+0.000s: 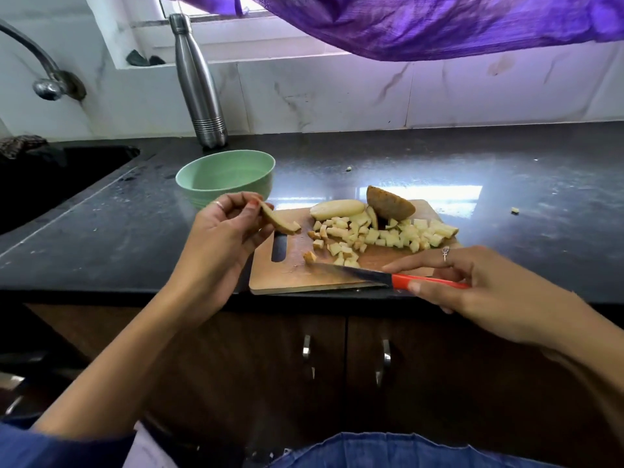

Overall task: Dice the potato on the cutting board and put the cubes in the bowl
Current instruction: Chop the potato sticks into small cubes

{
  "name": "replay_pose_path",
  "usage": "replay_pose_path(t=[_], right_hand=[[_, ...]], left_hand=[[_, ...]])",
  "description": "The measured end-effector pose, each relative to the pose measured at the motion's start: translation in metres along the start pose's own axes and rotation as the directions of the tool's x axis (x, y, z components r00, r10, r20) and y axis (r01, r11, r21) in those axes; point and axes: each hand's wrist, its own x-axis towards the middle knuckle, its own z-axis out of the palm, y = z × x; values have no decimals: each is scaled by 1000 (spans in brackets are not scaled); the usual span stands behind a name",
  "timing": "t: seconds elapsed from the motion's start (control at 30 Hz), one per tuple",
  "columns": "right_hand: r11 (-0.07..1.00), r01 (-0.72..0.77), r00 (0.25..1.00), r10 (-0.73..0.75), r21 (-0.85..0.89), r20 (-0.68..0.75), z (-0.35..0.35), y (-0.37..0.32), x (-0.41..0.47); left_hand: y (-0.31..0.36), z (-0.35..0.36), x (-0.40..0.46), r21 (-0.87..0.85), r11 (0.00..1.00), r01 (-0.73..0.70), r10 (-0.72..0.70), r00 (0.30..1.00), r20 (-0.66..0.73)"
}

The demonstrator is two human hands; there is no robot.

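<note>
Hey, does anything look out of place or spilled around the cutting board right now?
Yes. Two stray potato bits lie on the black counter off the cutting board: one behind the board, another far to its right. The green bowl holds no cubes, while the diced pile sits on the board.

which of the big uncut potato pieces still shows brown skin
The domed potato chunk at the board's far edge; the long piece just left of it shows pale flesh.

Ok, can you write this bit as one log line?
left hand: pinches potato slice | right hand: holds red-handled knife | pale green bowl: empty
</note>
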Motion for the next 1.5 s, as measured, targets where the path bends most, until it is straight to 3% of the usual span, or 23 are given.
replay_pose_path(t=[0.13, 0.27, 0.43, 0.5, 0.6, 0.73, 0.9, 1.2, 1.37, 1.5], right_hand=[[999, -1, 997, -3, -46, -81, 2, -2, 10], [999, 17, 991, -13, 28, -134, 2, -1, 9], [997, 63, 998, -62, 34, -20, 7, -7, 9], [999, 49, 997, -49, 6, -58, 10, -6, 10], [1000, 13, 989, -14, -6, -147, 11, -3, 9], [998, 35, 964, -47, -51, -263, 20, -7, 5], [972, 110, 891, -189, -209, -413, 49, -21, 1], [944, 150, 874, -266, -293, -408, 72, -25, -5], [942, 174, 854, -289, -285, -433, 70, -24, -7], [943, 169, 864, -283, -288, -417, 73, -26, -7]], left_hand=[[-4, -5, -18, 31, 999, -20, 21, 1000, -17], [-5, -2, -25, 100, 995, -26, 26, 1000, 0], [-13, -4, -27, 240, 969, -57, 56, 998, 12], [-15, -8, -27, 324, 943, -72, 74, 997, 6], [-13, -20, -24, 559, 823, -100, 112, 994, 13], [-9, -18, -29, 812, 546, -209, 164, 976, 141], [-15, -11, -27, 894, 322, -310, 242, 940, 239], [-23, -11, -17, 874, 153, -461, 300, 864, 404], [-19, -15, -18, 859, 294, -420, 237, 902, 360], [-21, -18, -14, 868, 273, -415, 256, 901, 351]])
